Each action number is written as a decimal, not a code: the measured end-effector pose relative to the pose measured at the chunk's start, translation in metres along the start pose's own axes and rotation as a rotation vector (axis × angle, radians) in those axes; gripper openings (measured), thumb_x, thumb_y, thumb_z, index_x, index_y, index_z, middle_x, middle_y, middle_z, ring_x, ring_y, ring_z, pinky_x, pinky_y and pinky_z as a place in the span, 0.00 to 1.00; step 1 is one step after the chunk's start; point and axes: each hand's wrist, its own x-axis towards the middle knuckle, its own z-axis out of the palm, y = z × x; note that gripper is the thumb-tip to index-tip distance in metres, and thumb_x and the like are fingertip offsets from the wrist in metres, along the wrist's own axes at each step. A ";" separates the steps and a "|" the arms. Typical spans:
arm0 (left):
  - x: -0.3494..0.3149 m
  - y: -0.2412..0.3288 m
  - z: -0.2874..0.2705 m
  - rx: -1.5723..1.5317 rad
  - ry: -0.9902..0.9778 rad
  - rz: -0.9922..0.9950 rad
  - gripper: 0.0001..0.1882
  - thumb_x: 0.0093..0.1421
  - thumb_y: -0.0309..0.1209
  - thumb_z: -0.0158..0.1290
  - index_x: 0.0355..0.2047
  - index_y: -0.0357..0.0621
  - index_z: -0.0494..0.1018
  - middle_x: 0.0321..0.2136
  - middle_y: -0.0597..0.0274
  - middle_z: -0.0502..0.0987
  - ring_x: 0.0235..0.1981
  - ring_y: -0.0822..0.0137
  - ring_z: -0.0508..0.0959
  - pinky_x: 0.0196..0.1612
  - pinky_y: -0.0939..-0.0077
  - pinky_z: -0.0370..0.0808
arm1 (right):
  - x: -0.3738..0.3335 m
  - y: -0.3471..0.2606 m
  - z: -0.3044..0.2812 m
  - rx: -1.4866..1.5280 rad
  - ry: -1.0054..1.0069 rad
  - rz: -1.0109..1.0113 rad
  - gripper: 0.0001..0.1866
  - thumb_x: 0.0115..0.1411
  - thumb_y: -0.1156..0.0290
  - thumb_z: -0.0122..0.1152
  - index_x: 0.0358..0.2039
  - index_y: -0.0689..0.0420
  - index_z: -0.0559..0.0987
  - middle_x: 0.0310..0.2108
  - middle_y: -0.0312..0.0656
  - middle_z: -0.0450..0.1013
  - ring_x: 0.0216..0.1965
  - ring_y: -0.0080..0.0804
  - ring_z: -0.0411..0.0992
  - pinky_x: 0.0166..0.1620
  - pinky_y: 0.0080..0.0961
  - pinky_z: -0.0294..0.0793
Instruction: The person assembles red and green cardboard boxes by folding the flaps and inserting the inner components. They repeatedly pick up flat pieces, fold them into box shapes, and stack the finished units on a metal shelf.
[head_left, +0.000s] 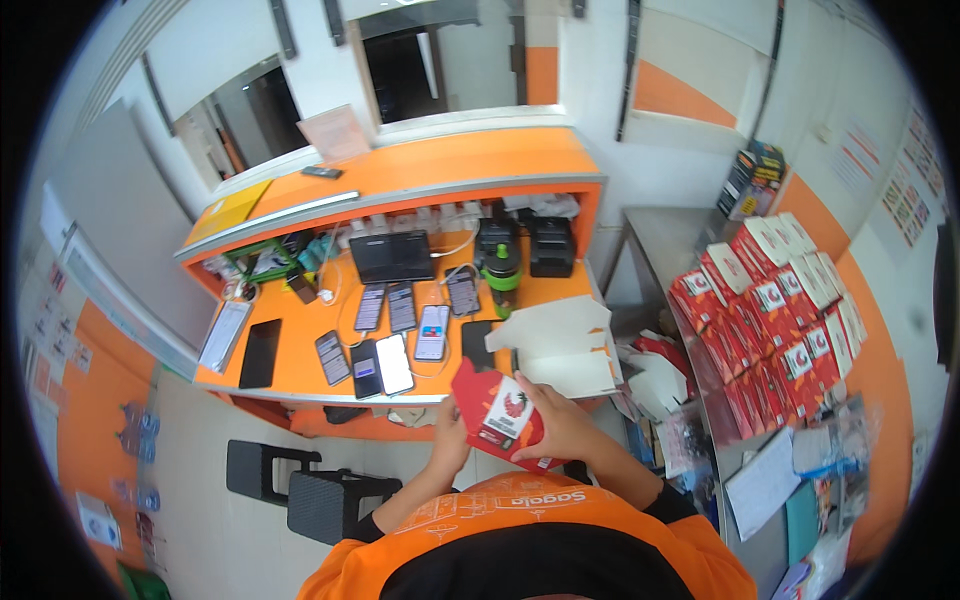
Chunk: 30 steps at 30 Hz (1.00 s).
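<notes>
A red and white cardboard box (497,413), partly folded, is held in front of my chest. My left hand (450,440) grips its lower left side. My right hand (560,420) holds its right side, fingers over the white flap. Just beyond it, a flat white unfolded box blank (560,345) lies on the right end of the orange counter (300,375).
Several phones (380,345) on cables, a dark tablet (392,256), a green and black bottle (503,270) and a black printer (551,245) sit on the counter. Stacked red and white folded boxes (780,310) fill a metal table at right. Two black stools (330,495) stand below the counter.
</notes>
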 end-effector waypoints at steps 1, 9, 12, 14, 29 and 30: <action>-0.004 0.004 0.002 -0.014 -0.031 -0.034 0.24 0.72 0.42 0.48 0.61 0.39 0.68 0.54 0.55 0.74 0.52 0.63 0.75 0.55 0.69 0.72 | -0.001 -0.001 -0.004 -0.012 -0.043 0.069 0.71 0.37 0.44 0.82 0.75 0.50 0.47 0.63 0.55 0.62 0.62 0.53 0.66 0.62 0.41 0.67; -0.002 0.038 -0.025 0.023 -0.063 -0.379 0.40 0.70 0.61 0.34 0.68 0.40 0.57 0.63 0.47 0.66 0.64 0.55 0.67 0.64 0.58 0.64 | 0.007 0.002 -0.013 -0.186 -0.188 -0.044 0.67 0.36 0.45 0.81 0.74 0.38 0.50 0.54 0.50 0.71 0.54 0.51 0.72 0.57 0.43 0.70; -0.006 0.039 -0.030 0.553 0.181 0.132 0.42 0.67 0.56 0.46 0.69 0.35 0.54 0.64 0.39 0.62 0.63 0.49 0.68 0.64 0.56 0.65 | 0.007 0.000 -0.006 -0.206 -0.195 -0.089 0.66 0.37 0.44 0.81 0.74 0.37 0.52 0.51 0.48 0.72 0.52 0.52 0.72 0.55 0.46 0.69; -0.007 0.039 -0.031 0.905 0.330 0.473 0.45 0.65 0.53 0.54 0.69 0.31 0.53 0.64 0.33 0.60 0.63 0.44 0.69 0.64 0.54 0.66 | 0.009 -0.003 -0.004 -0.236 -0.177 -0.163 0.66 0.36 0.43 0.80 0.74 0.37 0.52 0.50 0.48 0.72 0.52 0.52 0.72 0.54 0.47 0.68; -0.021 0.012 -0.025 0.357 -0.395 -0.350 0.55 0.60 0.55 0.61 0.70 0.32 0.45 0.58 0.38 0.71 0.59 0.53 0.74 0.60 0.64 0.71 | -0.007 0.052 -0.023 0.628 -0.345 0.062 0.28 0.60 0.75 0.68 0.61 0.64 0.72 0.65 0.50 0.65 0.61 0.30 0.68 0.63 0.30 0.70; -0.020 0.008 -0.025 0.301 -0.431 -0.355 0.54 0.61 0.54 0.61 0.71 0.34 0.44 0.59 0.40 0.71 0.59 0.55 0.73 0.59 0.65 0.72 | -0.010 0.050 -0.027 0.728 -0.364 0.094 0.28 0.60 0.78 0.67 0.61 0.66 0.72 0.65 0.49 0.65 0.61 0.28 0.66 0.63 0.28 0.69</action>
